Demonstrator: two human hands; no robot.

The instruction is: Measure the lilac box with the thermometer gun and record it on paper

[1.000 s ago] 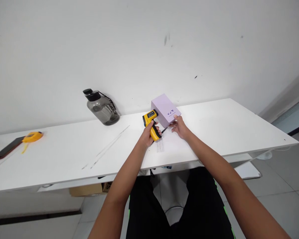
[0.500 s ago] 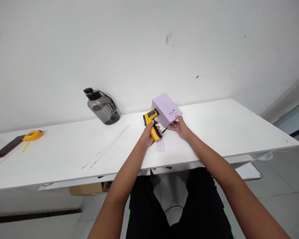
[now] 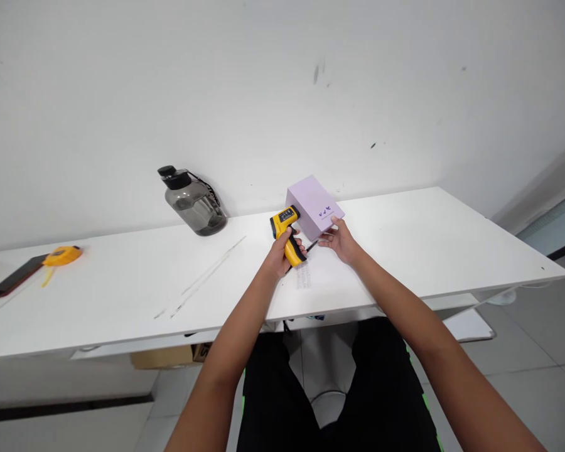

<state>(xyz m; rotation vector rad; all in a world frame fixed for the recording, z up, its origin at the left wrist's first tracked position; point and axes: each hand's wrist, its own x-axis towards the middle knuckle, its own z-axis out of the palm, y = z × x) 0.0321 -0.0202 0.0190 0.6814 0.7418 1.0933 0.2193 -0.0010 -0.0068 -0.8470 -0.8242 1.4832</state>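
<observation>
Desk [image 3: 405, 242] holds bottle [image 3: 193, 207], tape measure [image 3: 63, 255] — left grip [image 3: 279, 256] clasps thermometer [image 3: 285, 218], right grip [image 3: 341, 242] pinches box [image 3: 313, 202].

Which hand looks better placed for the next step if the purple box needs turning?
Probably the right hand: its thumb rests on the purple box, while the left hand is occupied gripping the yellow-and-black pistol-shaped device.

Bottle [image 3: 198, 208], grey, see-through, black-capped: standing left of centre on the white table [image 3: 419, 242], near the wall [image 3: 245, 94]. Tape measure [image 3: 63, 256], yellow: far left, at the right end of a dark flat slab [image 3: 16, 277]. Wall surface: dark smudges [image 3: 316, 75], upper centre. Cardboard box [image 3: 162, 358]: below table level, lower left.
</observation>
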